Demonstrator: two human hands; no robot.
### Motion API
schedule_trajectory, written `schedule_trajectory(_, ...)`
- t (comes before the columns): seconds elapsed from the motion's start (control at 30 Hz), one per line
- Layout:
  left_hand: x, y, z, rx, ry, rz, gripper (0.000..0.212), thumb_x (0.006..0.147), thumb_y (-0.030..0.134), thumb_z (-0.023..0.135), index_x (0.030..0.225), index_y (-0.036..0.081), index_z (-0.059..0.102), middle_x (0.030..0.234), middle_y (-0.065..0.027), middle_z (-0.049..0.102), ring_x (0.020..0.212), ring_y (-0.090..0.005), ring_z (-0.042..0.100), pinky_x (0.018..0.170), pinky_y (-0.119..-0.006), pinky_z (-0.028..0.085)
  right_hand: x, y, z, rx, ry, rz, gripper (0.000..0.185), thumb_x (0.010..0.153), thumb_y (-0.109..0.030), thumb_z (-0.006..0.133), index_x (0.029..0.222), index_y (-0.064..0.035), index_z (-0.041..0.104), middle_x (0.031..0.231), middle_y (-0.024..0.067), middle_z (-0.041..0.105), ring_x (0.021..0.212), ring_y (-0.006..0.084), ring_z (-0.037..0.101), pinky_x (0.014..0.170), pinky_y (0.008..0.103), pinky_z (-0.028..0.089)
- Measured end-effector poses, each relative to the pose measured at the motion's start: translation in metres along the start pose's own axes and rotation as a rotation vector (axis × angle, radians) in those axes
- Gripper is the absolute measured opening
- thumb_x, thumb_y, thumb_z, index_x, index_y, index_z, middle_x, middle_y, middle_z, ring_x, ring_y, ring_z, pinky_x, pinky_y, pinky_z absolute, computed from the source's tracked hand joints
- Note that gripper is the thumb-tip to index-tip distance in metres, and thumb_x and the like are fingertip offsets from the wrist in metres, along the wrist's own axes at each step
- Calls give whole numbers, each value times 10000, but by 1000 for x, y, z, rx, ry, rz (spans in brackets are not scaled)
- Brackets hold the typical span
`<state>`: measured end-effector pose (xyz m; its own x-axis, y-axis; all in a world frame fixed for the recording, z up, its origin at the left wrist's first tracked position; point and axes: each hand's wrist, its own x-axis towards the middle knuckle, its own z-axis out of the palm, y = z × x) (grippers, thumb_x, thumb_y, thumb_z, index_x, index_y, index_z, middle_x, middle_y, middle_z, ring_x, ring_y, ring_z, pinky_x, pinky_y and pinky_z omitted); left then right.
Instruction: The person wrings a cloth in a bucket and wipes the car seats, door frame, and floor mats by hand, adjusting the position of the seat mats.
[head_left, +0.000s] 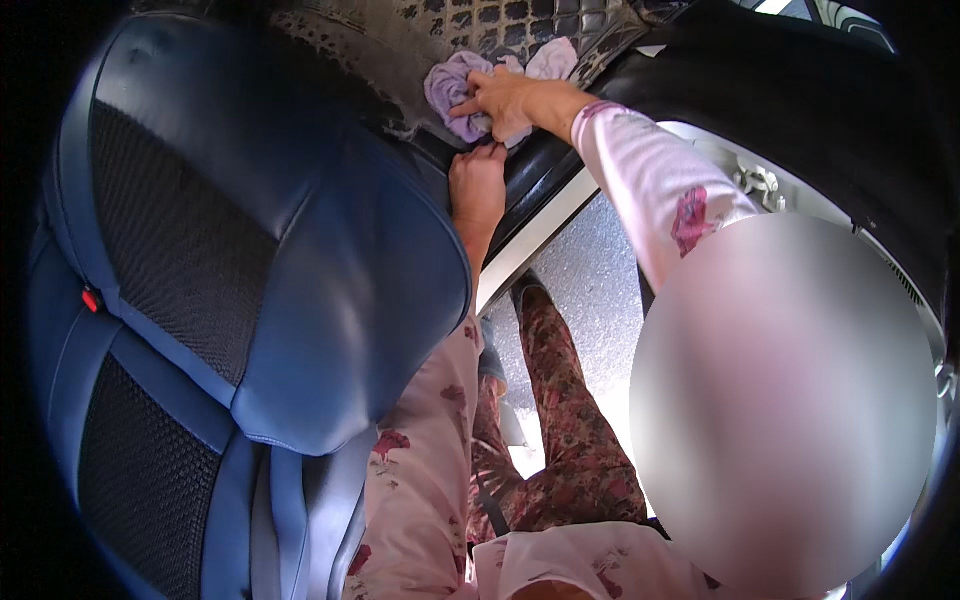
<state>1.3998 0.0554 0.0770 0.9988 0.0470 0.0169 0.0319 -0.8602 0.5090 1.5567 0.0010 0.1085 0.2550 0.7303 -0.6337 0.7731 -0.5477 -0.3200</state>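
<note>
My right hand (501, 99) reaches down into a car footwell and presses on a bunched purple and pinkish cloth (457, 90) with its fingers spread over it. A paler part of cloth (553, 60) sticks out beyond that hand's wrist. Just below the cloth, my left hand (478, 184) rests by the door sill beside the seat, its fingers bent under and mostly hidden; whether it grips anything does not show. The cloth lies on the worn, dirty floor covering (390, 67) near the sill's inner edge.
A blue car seat (337, 300) with black mesh panels fills the left side. The door sill (536, 240) runs diagonally beside my left forearm, with grey pavement (600, 262) and my legs below it. A dark door panel (787, 112) stands at the upper right. A blurred oval hides the lower right.
</note>
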Motion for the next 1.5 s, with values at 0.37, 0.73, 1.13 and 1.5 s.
schedule_trajectory(0.37,10,-13,-5,54,-111,-74,98,700,30,599,709,34,697,681,-200,639,686,-374,643,679,-466,509,4,-6,12,58,141,-132,592,624,-174,707,1211,-170,631,1155,164,551,1052,356,571,860,406,479)
schedule_trajectory(0.73,-10,-11,-6,43,-181,-76,195,700,-8,594,859,39,697,809,-179,675,821,-344,656,918,-425,457,4,-27,11,-3,57,-42,496,661,-181,721,1148,-110,664,1178,174,590,1098,328,583,924,388,458)
schedule_trajectory(1.13,-111,16,-55,-184,73,-52,460,722,-61,528,1163,47,603,1421,-175,423,1318,-364,390,1107,-500,264,1,-66,-29,216,-408,292,353,654,-210,700,955,-26,723,969,172,696,899,291,677,745,385,525)
schedule_trajectory(1.5,-135,1,-80,68,-232,-173,738,879,357,585,1476,76,256,1559,-144,158,1412,-385,171,1141,-514,130,-70,-100,-3,31,-1024,-144,228,666,-264,753,877,-181,725,887,68,683,774,172,601,682,322,477)
